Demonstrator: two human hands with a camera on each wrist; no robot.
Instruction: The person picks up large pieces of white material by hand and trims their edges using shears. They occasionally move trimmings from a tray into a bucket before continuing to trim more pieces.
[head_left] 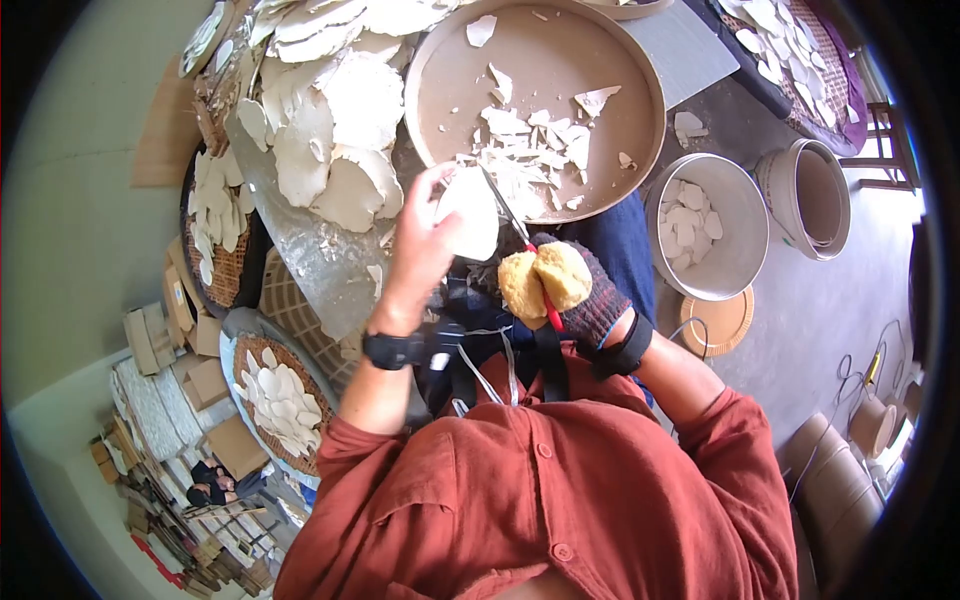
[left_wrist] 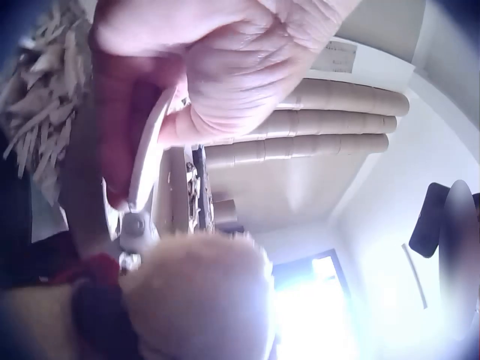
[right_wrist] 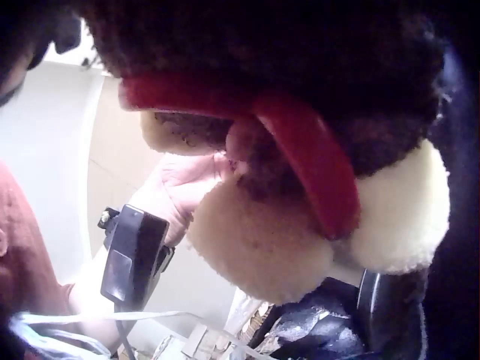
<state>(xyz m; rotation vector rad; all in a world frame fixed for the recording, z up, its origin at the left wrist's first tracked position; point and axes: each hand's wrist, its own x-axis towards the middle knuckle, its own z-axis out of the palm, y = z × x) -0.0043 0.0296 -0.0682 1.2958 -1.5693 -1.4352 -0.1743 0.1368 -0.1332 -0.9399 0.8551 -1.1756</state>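
My bare left hand [head_left: 420,250] pinches a flat, white, rounded piece [head_left: 472,215] by its edge, thumb on one face. The left wrist view shows that piece [left_wrist: 150,150] edge-on between thumb and fingers, close above the scissors' pivot [left_wrist: 135,225]. In a dark knitted glove, my right hand [head_left: 597,290] grips the scissors [head_left: 510,208], whose blades point up and left along the piece's right edge. Their red handles [right_wrist: 311,161] have fluffy yellow padding [right_wrist: 262,236] around the grip. Below the blades, a wide brown round tray [head_left: 655,120] holds broken white scraps [head_left: 540,140].
Large white sheets [head_left: 345,110] are heaped on the metal table [head_left: 300,250] at left. A white bucket [head_left: 755,235] containing rounded pieces stands right, beside another bucket [head_left: 775,190]. A basket of white pieces [head_left: 280,405] sits lower left. Cables [head_left: 860,375] trail across the floor.
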